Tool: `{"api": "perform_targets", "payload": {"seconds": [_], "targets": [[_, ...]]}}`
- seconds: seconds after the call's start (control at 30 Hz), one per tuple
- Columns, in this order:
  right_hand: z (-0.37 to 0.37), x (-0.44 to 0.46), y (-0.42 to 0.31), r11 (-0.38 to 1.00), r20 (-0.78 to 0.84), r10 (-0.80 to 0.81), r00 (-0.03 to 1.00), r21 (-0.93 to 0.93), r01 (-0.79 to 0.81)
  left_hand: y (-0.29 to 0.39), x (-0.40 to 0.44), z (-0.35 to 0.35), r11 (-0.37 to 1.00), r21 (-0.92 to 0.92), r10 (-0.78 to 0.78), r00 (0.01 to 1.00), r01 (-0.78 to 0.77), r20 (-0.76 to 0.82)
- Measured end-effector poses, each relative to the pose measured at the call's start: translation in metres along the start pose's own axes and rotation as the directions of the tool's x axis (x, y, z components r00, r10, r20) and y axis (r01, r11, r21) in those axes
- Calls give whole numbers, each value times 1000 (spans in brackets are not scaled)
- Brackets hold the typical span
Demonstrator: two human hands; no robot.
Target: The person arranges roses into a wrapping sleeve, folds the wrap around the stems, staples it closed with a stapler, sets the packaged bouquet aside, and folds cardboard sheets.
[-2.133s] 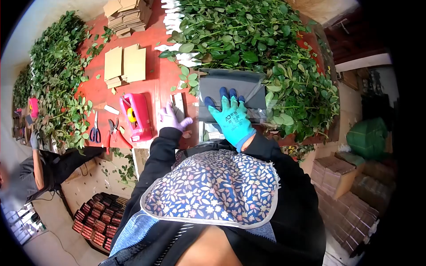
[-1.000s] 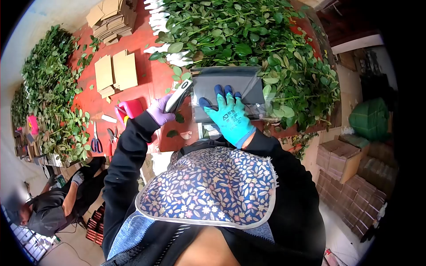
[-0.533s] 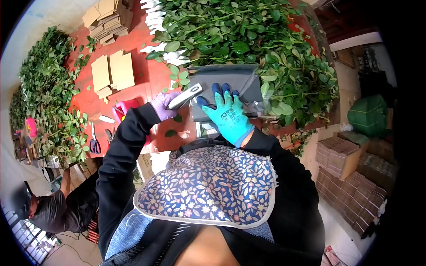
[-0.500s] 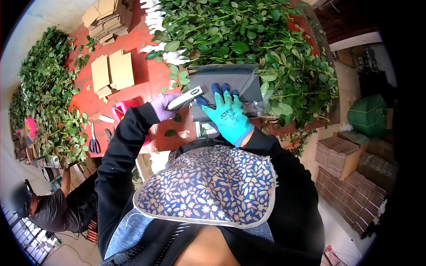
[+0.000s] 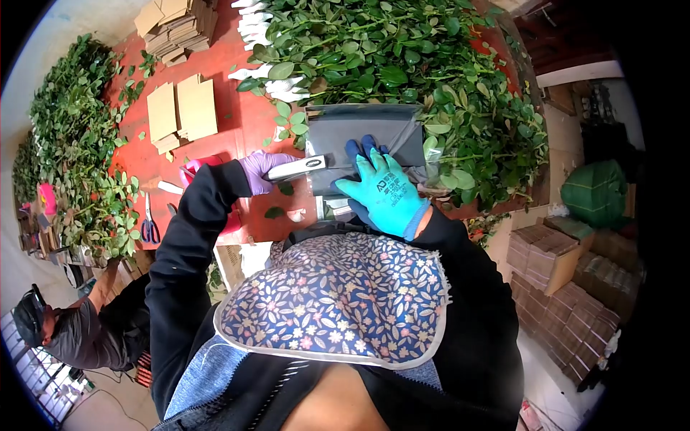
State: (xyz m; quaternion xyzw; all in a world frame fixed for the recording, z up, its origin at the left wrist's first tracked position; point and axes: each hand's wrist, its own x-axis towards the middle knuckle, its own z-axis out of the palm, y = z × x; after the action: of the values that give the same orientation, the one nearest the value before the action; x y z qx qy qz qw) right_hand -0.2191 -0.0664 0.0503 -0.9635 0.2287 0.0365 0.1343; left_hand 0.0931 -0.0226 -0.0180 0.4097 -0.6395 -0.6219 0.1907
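- At the left edge of the dark sheet [image 5: 384,129], the left hand [image 5: 256,172] wraps its fingers round what looks like a white stapler [image 5: 293,169]; whether the edge sits between the jaws, I cannot tell.
- Square the stapler to that edge before squeezing, nose clear of the right thumb; the right hand [image 5: 390,192] has its fingers slightly spread on the sheet, best pressed flat.
- The sheet looks smooth, with shiny clear film [image 5: 433,154] about it, on the red table [image 5: 241,118] beside leafy stems [image 5: 388,61].
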Motion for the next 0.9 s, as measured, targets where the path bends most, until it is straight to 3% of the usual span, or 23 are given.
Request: {"api": "perform_targets", "payload": {"seconds": [0.03, 0.07, 0.13, 0.17, 0.23, 0.27, 0.4, 0.47, 0.5, 0.6, 0.63, 0.7, 0.77, 0.9], "targets": [[-2, -1, 1, 999, 14, -9, 1000, 35, 8, 6, 1, 0, 992, 126, 11, 1000, -9, -11], [-3, -1, 1, 999, 18, -12, 1000, 33, 11, 12, 2, -1, 992, 122, 12, 1000, -10, -15], [-5, 1, -1, 999, 37, 12, 999, 48, -14, 24, 5, 1, 939, 298, -170, 985, 172, -33], [-6, 1, -2, 999, 42, 1, 999, 43, -3, 22, 7, 2, 941, 290, -168, 985, 174, -44], [-7, 3, -3, 998, 61, 21, 998, 58, -24, 23, 12, 4, 843, 468, -260, 962, 267, -80], [-6, 3, -4, 999, 68, 3, 998, 49, -7, 27, 14, 6, 847, 457, -258, 961, 273, -97], [-10, 3, -1, 998, -46, -55, 997, -7, 55, 33, 26, 6, 626, 679, -437, 894, 383, -102], [-16, 3, 7, 979, -137, 18, 990, 202, 10, 36, 32, 1, 580, 700, -507, 857, 417, -91], [-12, -2, 16, 986, -263, 56, 963, 169, -11, 35, 29, 1, 594, 675, -497, 860, 437, -119], [-22, -14, 36, 976, -414, 187, 891, 180, -121, 19, 31, 1, 713, 598, -426, 904, 366, -44], [-11, -20, 42, 931, -438, 282, 854, 341, -132, 7, 34, 4, 690, 633, -422, 906, 351, -41], [12, -31, 58, 863, -417, 376, 827, 483, -149, -19, 38, 10, 673, 656, -416, 908, 341, -46], [21, -33, 58, 837, -396, 391, 831, 529, -141, -26, 29, 18, 682, 686, -233, 964, 255, -127], [40, -34, 59, 774, -415, 419, 808, 628, -79, 30, 11, 9, 696, 651, -310, 945, 303, -108]]}}
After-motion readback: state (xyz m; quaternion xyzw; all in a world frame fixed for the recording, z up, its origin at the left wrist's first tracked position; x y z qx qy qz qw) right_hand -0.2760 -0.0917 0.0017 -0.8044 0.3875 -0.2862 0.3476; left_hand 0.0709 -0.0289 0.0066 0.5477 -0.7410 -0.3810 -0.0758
